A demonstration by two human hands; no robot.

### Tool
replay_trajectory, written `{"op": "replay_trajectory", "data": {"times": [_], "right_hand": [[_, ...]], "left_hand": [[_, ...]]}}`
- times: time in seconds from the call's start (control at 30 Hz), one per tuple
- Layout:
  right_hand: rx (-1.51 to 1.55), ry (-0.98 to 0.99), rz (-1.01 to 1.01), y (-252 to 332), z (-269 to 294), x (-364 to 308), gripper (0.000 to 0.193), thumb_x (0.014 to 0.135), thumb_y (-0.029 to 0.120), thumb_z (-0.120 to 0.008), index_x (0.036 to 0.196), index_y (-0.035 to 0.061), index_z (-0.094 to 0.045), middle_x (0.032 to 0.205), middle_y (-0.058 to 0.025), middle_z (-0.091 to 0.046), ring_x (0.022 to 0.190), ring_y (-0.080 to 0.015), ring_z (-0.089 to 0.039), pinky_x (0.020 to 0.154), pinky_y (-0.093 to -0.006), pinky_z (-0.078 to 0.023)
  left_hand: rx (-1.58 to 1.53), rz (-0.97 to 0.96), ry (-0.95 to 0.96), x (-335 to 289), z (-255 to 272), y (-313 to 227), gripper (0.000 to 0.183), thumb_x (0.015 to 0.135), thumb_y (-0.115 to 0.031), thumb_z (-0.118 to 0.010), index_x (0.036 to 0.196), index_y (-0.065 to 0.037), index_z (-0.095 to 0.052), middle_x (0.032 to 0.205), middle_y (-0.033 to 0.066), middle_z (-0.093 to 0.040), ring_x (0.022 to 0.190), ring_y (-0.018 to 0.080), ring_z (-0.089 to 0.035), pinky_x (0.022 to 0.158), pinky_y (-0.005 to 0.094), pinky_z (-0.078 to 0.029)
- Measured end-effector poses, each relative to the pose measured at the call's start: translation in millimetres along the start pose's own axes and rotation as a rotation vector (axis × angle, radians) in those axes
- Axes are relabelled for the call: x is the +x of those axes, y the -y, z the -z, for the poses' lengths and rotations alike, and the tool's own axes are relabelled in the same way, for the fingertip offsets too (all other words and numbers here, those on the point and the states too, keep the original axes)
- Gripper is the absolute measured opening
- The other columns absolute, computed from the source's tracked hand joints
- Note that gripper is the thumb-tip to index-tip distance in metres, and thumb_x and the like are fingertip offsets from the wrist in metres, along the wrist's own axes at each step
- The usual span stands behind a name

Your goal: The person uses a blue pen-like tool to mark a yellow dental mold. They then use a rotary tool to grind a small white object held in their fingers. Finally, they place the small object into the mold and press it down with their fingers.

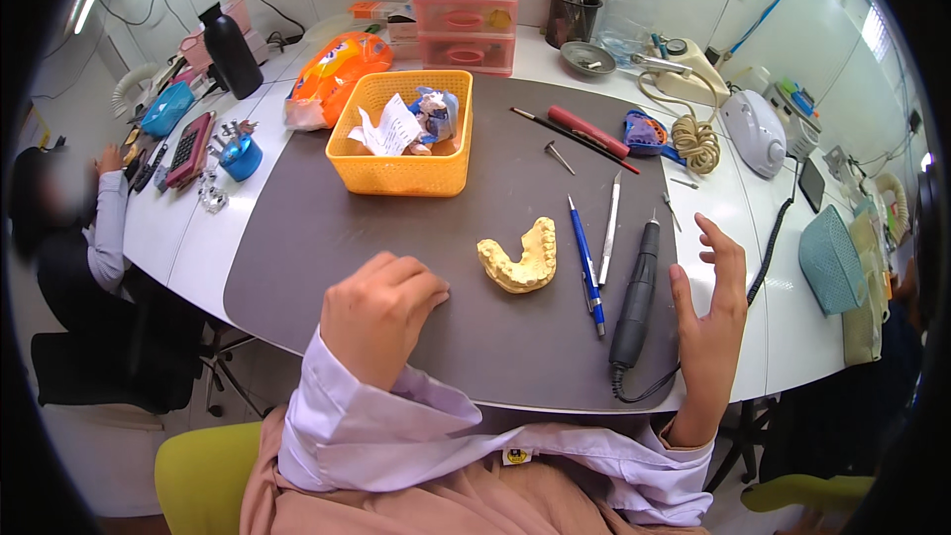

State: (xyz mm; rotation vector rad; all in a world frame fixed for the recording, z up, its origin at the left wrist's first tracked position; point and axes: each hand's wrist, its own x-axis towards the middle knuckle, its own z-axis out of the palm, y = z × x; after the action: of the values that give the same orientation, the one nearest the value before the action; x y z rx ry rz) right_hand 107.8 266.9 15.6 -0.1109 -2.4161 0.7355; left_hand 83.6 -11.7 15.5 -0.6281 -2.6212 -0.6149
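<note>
My left hand rests low over the grey mat, its fingers curled together with nothing showing in them. To its right lies a pale yellow plaster dental cast, a horseshoe-shaped arch with teeth, untouched. My right hand is raised at the mat's right side, empty, with thumb and fingers spread. Just left of it is a dark handpiece with a thin bur at its tip and a cord at its lower end. Between cast and handpiece lie a blue mechanical pencil and a slim silver knife.
A yellow basket holding crumpled paper stands at the mat's far left. Brushes, a red tool and a small bur lie at the back. Behind are pink drawers and a coiled cord. Another person sits far left.
</note>
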Motion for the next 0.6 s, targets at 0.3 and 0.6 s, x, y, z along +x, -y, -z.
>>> {"op": "replay_trajectory", "data": {"times": [0.3, 0.6], "right_hand": [[0.126, -0.100, -0.020, -12.7, 5.6, -5.9, 0.039, 0.078, 0.007, -0.060, 0.117, 0.0071, -0.053, 0.110, -0.0091, -0.053, 0.089, -0.0214, -0.050, 0.082, -0.0336, -0.042], [0.214, -0.113, -0.017, -10.9, 7.5, -7.4, 0.032, 0.078, 0.007, -0.059, 0.111, 0.0047, -0.056, 0.106, -0.0112, -0.054, 0.086, -0.0221, -0.052, 0.079, -0.0336, -0.043]], "left_hand": [[0.126, -0.025, 0.075, -11.6, 11.7, -7.8, 0.006, 0.066, -0.008, -0.067, 0.072, -0.009, -0.067, 0.074, 0.0002, -0.063, 0.077, 0.0182, -0.058, 0.063, 0.0288, -0.049], [0.357, -0.006, 0.149, -18.4, 22.4, -26.6, 0.012, 0.061, -0.009, -0.065, 0.072, -0.011, -0.067, 0.075, -0.0014, -0.063, 0.077, 0.0163, -0.058, 0.060, 0.0273, -0.050]]}}
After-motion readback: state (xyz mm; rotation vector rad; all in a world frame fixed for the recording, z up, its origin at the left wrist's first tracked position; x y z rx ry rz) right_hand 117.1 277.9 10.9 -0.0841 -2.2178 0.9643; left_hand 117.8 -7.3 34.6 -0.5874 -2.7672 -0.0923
